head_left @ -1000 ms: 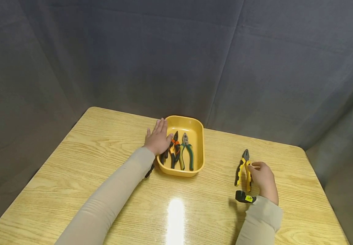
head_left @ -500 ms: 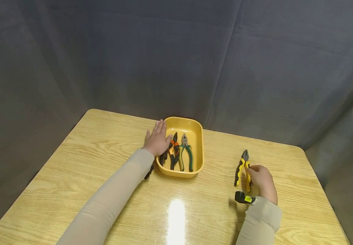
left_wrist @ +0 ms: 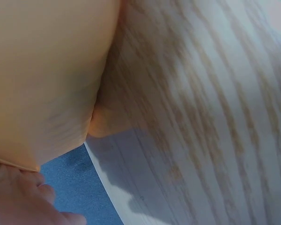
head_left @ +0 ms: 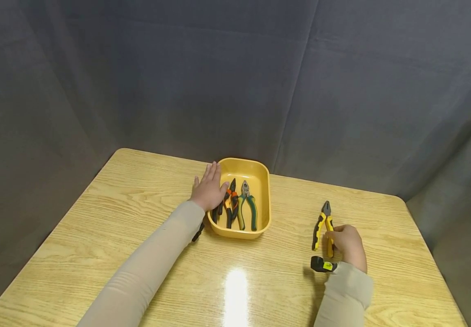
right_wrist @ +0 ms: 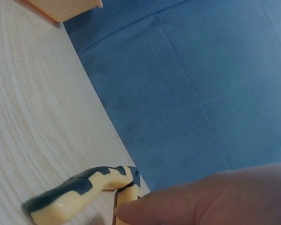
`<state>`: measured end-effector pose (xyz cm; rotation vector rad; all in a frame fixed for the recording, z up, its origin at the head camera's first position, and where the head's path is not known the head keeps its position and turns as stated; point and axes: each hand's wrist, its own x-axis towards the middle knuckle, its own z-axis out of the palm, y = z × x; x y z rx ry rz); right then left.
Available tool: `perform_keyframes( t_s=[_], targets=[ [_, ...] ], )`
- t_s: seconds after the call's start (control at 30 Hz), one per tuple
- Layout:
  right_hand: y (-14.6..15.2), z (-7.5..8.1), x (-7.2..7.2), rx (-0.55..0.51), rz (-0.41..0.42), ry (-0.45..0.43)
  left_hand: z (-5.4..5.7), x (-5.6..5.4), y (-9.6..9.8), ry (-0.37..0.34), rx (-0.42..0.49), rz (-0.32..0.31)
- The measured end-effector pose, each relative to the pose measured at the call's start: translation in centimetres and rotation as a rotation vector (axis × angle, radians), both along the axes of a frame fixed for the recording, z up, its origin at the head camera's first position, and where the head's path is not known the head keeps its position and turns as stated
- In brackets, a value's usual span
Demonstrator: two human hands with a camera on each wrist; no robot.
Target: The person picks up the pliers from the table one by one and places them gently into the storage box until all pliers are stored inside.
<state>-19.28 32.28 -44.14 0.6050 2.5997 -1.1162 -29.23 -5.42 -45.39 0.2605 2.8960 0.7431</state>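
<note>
My left hand (head_left: 209,192) lies over the left rim of a yellow tray (head_left: 264,200), fingers straight. In the left wrist view, the tray's outer wall (left_wrist: 47,84) fills the upper left, with the fingers (left_wrist: 18,192) at its edge. Inside the tray, pliers with green-and-yellow handles (head_left: 254,213) lie beside orange-and-black pliers (head_left: 234,200); dark handles further left are partly hidden by my hand. Out to the right, my right hand (head_left: 349,243) pinches the right handle of yellow-and-black pliers (head_left: 318,232), whose handles are spread and nose points away. The right wrist view shows the thumb (right_wrist: 168,204) on that handle.
A wooden table (head_left: 145,204) carries everything, its far edge close behind the tray. Dark grey cloth (head_left: 219,81) hangs along the back and both sides. A black wrist camera (head_left: 318,264) sits beside the right sleeve, near the pliers' handle ends.
My right hand has slid slightly toward the near end of the right handle. The pliers and the tray keep their places on the table, and my left hand stays at the rim.
</note>
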Motion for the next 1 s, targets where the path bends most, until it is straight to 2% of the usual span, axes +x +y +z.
perform_keyframes(
  t_s=[0.67,1.0],
  targets=[
    [-0.36,-0.54,0.05,0.028,-0.061,0.042,-0.24,-0.21,-0.1,-0.005,0.021,0.0],
    [-0.45,-0.63,0.06,0.068,-0.043,0.063,-0.32,-0.16,-0.09,-0.004,0.027,0.0]
  ],
)
